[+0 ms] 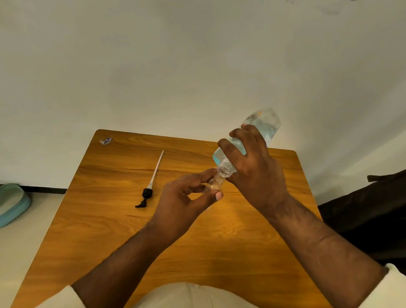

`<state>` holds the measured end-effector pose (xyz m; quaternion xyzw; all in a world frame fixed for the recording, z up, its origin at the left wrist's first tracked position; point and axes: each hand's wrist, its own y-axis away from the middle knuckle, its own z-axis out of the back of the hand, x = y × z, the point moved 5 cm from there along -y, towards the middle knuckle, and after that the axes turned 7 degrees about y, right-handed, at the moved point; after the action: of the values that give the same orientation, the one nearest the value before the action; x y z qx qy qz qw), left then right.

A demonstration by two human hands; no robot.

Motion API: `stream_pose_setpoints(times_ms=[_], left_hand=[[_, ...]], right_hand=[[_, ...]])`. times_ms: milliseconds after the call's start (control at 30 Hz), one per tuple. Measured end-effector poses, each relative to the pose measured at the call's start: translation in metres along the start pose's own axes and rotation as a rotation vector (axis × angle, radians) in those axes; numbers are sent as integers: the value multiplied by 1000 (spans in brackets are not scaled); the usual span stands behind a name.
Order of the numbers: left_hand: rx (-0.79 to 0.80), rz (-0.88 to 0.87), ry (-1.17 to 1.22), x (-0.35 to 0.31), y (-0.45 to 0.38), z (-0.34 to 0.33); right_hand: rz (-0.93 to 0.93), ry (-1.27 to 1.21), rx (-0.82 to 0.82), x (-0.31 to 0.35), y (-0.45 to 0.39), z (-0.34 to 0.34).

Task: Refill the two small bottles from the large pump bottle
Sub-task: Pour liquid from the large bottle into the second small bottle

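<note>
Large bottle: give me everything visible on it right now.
The large bottle is clear plastic holding pale blue liquid. Its pump is off and lies on the wooden table, so the threaded neck is open. It is tipped neck-down to the lower left, base raised toward the wall. The right hand grips its body. Its mouth meets the small clear bottle pinched in the left hand.

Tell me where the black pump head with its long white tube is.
In the head view, the black pump head lies on the wooden table, left of the left hand.
</note>
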<state>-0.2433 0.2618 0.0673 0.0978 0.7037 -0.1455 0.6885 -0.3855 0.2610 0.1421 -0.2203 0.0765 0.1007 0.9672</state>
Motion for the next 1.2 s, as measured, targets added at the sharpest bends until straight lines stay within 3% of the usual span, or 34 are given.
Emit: stream_pose_setpoints(times_ms=[1200], left_hand=[[22, -27, 32, -21, 2, -6]], right_hand=[[32, 84, -85, -3, -3, 17]])
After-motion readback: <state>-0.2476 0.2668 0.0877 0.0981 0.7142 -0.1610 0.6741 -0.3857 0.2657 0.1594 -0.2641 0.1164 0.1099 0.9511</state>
